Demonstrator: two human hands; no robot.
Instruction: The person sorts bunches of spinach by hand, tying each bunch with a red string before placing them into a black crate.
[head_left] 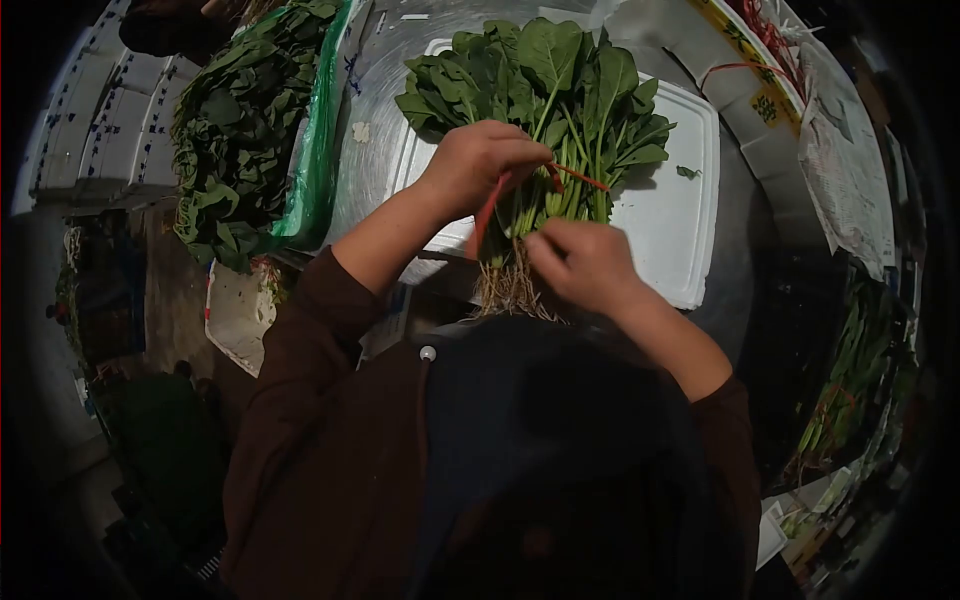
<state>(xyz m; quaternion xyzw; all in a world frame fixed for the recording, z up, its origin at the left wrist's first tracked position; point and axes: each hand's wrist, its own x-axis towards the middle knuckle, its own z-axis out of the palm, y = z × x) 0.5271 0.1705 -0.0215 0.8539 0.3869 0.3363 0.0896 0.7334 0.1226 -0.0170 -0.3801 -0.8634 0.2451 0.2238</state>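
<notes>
A bunch of spinach [550, 65] with broad green leaves lies on a white foam lid [685, 230], its pale roots [515, 290] toward me. Round its stems runs a red tie [583, 178], with a loose end hanging at the left. My left hand [475, 165] is closed on the red tie at the left side of the stems. Lower down, my right hand [585, 260] is curled closed against the stems just above the roots. What lies between its fingertips is hidden.
A heap of dark leafy greens [250, 120] in green plastic [315, 150] stands at the left. The metal table [375, 110] lies under the lid. On the right are a white box [700, 50], red ties [765, 30] and more greens [835, 400]. White foam boxes [110, 120] are stacked far left.
</notes>
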